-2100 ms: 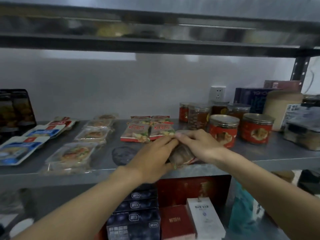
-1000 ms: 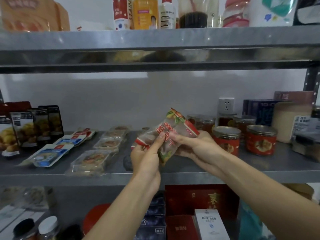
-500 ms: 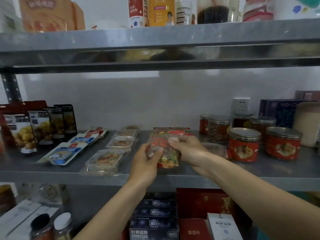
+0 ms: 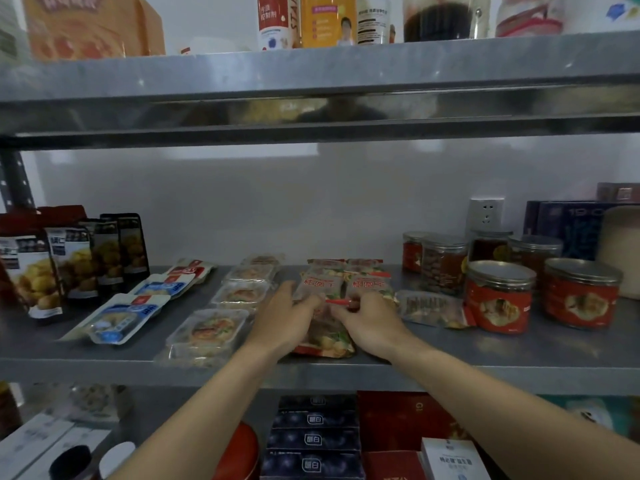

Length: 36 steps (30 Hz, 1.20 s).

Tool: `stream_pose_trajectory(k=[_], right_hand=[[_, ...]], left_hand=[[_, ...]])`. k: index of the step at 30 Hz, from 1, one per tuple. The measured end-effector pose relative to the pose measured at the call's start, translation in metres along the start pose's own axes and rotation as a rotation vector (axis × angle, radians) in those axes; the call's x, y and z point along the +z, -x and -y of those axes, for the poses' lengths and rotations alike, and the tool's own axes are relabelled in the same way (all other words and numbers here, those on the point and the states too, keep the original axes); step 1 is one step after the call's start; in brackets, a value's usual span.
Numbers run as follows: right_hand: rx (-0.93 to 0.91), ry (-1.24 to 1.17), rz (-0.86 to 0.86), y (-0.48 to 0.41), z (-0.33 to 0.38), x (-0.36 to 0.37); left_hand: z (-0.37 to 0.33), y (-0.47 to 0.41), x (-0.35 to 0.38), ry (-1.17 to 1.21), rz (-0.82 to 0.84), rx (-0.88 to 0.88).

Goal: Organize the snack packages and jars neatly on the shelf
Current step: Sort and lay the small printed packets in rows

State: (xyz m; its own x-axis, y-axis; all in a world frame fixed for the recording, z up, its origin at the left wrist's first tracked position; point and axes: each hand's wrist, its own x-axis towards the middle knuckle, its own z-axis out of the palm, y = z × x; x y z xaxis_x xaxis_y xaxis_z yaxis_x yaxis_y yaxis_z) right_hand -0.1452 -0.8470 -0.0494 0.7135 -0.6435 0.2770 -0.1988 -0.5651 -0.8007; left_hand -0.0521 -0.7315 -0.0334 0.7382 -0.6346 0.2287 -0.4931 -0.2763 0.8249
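Observation:
A red and clear snack packet lies flat on the grey metal shelf, near its front edge. My left hand pinches its top left corner and my right hand pinches its top right. Just behind it lie two matching red packets side by side, with more behind those. Another clear packet lies to the right, against a red-labelled jar. A second red jar stands further right, and darker jars stand behind.
Clear trays of food run in a column to the left, blue and white packs beyond them, and standing pouches at far left. Boxes fill the back right. The upper shelf carries bottles and boxes; cartons sit below.
I held the red packet up in both hands; now it rests flat on the shelf in front of the matching packets, both hands still on its top edge.

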Motion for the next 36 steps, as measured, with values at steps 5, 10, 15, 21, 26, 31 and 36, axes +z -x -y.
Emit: stream_pose_trajectory(k=[5, 10, 15, 21, 26, 31, 36], right_hand=[[-0.068, 0.152, -0.020, -0.006, -0.002, 0.008], [-0.066, 0.212, -0.023, -0.013, -0.007, 0.010], [-0.102, 0.202, -0.062, -0.014, -0.011, 0.010], [-0.117, 0.213, -0.076, -0.010, -0.009, 0.009], [-0.292, 0.567, -0.180, -0.005, 0.000, -0.031], [-0.082, 1.065, -0.010, -0.006, -0.013, -0.086], [0.037, 1.119, 0.252, 0.005, -0.032, -0.102]], left_hand=[[0.002, -0.016, 0.005, 0.136, 0.123, -0.067], [0.009, -0.024, 0.010, 0.216, 0.202, -0.075], [0.016, -0.032, 0.012, 0.264, 0.251, -0.072], [0.009, -0.026, 0.012, 0.219, 0.218, -0.037], [-0.001, -0.022, 0.010, 0.028, 0.139, 0.092], [-0.011, -0.018, 0.009, -0.243, 0.119, 0.258], [-0.018, -0.008, 0.015, -0.410, 0.129, 0.373]])
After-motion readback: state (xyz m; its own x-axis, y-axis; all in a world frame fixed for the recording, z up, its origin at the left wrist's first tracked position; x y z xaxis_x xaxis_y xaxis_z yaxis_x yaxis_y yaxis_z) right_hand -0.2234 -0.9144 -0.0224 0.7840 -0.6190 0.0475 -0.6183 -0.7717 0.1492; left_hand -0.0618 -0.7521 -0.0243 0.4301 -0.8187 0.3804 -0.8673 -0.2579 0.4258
